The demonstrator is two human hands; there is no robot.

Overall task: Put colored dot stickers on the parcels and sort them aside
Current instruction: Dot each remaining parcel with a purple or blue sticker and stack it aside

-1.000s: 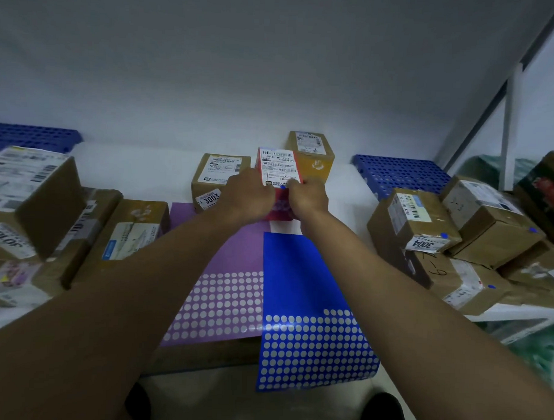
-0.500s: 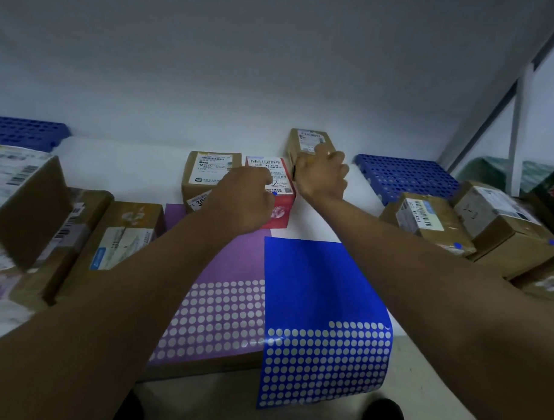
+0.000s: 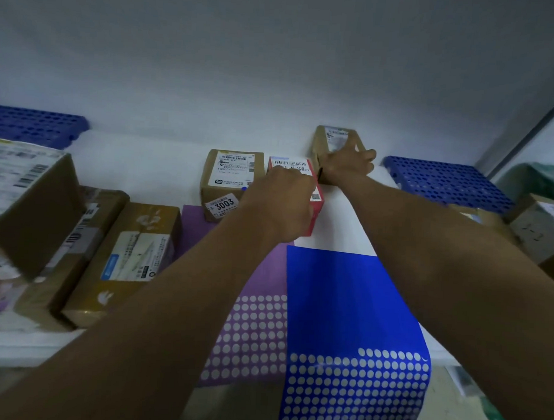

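- While the left hand (image 3: 280, 203) rests curled on the small red cardboard parcel (image 3: 315, 195), its fingers are hidden, so I cannot tell if it grips.
- The right hand (image 3: 346, 163) reaches far back, fingers spread, and touches the tall brown cardboard parcel (image 3: 322, 145) by the wall.
- A brown parcel marked 3003 (image 3: 229, 183) sits just left of the red one.
- The blue dot sticker sheet (image 3: 344, 322) lies on the white tabletop (image 3: 145, 173), over the purple dot sticker sheet (image 3: 260, 303).
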